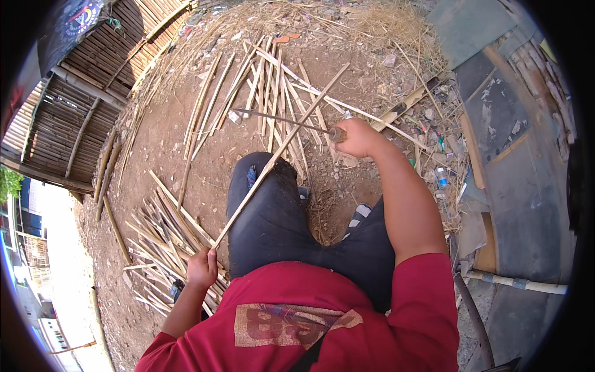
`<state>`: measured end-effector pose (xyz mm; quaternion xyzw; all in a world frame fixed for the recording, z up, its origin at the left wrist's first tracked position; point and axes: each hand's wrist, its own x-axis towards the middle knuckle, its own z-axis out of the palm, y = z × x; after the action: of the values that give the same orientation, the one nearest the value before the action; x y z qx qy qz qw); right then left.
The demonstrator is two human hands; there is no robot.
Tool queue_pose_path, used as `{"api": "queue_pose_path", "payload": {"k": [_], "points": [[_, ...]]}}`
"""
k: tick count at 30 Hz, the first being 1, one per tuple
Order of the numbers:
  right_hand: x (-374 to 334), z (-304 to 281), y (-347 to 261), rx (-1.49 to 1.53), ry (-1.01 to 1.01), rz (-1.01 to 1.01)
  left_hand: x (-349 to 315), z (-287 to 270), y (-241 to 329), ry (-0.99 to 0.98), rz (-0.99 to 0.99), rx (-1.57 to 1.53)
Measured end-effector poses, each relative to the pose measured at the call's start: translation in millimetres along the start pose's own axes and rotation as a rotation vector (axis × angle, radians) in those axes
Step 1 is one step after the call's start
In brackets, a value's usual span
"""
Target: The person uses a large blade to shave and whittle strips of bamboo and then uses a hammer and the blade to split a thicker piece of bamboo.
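My left hand [202, 268] is closed round the near end of a long bamboo strip [263, 175]. The strip slants up across my left knee, its far end pointing away to the right. In my right hand [356, 137] is the wooden handle of a long knife [282, 118]. Its thin dark blade points left and crosses the strip beyond my knee; whether the edge touches it I cannot tell. A heap of bamboo strips [164, 239] lies on the ground beside my left hand. More strips [268, 93] lie loosely spread on the dirt beyond my knees.
A woven bamboo wall [80, 115] stands at the left. Dark sheets and boards [520, 180] line the right side. Rubble and a plastic bottle [441, 178] lie near my right arm. Dry straw [396, 28] covers the far ground.
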<state>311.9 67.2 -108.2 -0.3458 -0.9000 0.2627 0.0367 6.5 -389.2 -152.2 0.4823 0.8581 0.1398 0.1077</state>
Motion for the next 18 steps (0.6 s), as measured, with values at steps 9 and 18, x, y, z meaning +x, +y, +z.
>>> {"api": "queue_pose_path", "payload": {"k": [9,18], "points": [[-10.1,0.7,-76.9,-0.223,-0.003,-0.238,-8.6,-6.6,-2.5,-0.016,-0.009,-0.063],[-0.7,2.0,-46.9,-0.020,0.118,-0.056,-5.8,-4.6,-3.1,-0.035,-0.016,-0.126]]}}
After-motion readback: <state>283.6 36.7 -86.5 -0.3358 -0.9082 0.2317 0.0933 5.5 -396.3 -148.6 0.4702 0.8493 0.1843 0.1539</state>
